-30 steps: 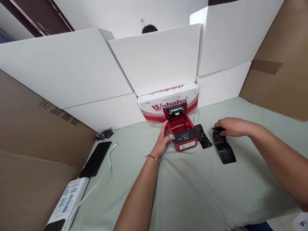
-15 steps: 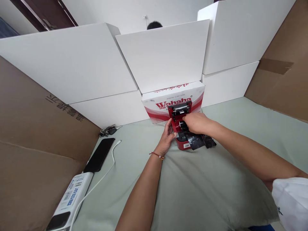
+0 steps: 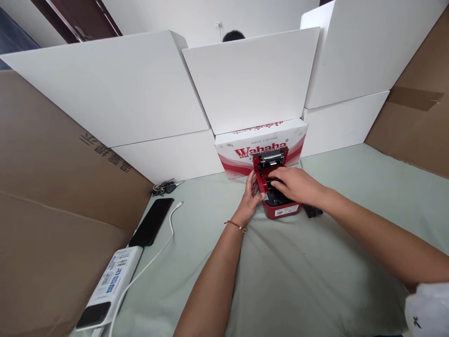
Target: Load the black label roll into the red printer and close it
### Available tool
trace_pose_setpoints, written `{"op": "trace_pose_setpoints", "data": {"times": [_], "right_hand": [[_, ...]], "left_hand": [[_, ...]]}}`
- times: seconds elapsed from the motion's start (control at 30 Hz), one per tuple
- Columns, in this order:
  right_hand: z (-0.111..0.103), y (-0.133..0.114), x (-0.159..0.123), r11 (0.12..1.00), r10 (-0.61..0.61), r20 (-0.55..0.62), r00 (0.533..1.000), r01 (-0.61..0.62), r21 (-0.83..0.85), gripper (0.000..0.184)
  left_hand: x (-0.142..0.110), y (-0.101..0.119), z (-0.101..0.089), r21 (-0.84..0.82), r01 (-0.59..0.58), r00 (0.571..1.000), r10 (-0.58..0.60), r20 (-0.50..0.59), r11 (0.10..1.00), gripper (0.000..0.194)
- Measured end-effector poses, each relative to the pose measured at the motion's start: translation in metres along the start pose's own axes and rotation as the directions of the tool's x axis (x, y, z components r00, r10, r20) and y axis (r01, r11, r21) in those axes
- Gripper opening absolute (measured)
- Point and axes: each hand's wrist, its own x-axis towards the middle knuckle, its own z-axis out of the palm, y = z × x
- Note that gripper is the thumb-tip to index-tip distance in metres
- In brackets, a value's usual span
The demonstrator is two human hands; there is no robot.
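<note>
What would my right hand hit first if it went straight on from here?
Probably the red printer, on its left inner wall; how deep the right hand reaches inside is unclear.

We are in a plain room, home or office we cannot tell, with a dark red-brown door (image 3: 86, 21). White rectangular panels (image 3: 250, 79) and brown cardboard walls (image 3: 52, 164) flank our pale-green cloth-covered surface (image 3: 201, 220).

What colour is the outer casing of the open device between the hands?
The outer casing is red, showing best in the head view.
</note>
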Motion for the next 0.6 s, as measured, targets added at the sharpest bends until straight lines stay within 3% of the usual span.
{"op": "trace_pose_setpoints", "data": {"times": [0.03,0.1,0.17,0.23,0.3,0.6], "right_hand": [[0.009,0.001,-0.017,0.997,-0.064,-0.153,0.986,0.071,0.043,0.034],[0.033,0.003,-0.050,0.978,-0.181,-0.421,0.889,0.209,0.021,0.031],[0.060,0.005,-0.075,0.962,-0.254,-0.547,0.798,0.267,-0.059,0.032],[0.080,0.005,-0.088,0.953,-0.294,-0.598,0.746,0.279,-0.120,0.045],[0.092,0.006,-0.091,0.951,-0.302,-0.617,0.726,0.270,-0.148,0.056],[0.099,0.008,-0.087,0.957,-0.286,-0.645,0.709,0.245,-0.154,0.053]], "left_hand": [[0.000,0.000,0.000,0.001,0.004,1.000,-0.004,-0.006,1.000,0.104],[-0.001,0.000,0.000,-0.003,0.013,1.000,-0.013,-0.021,1.000,0.103],[-0.002,0.000,0.000,-0.008,0.027,0.999,-0.027,-0.029,1.000,0.099],[-0.003,0.001,0.000,-0.006,0.046,0.998,-0.046,-0.031,0.999,0.094],[-0.004,0.002,0.000,-0.002,0.063,0.997,-0.063,-0.041,0.998,0.091],[-0.004,0.016,-0.001,0.028,0.116,0.984,-0.111,-0.138,0.993,0.076]]}}
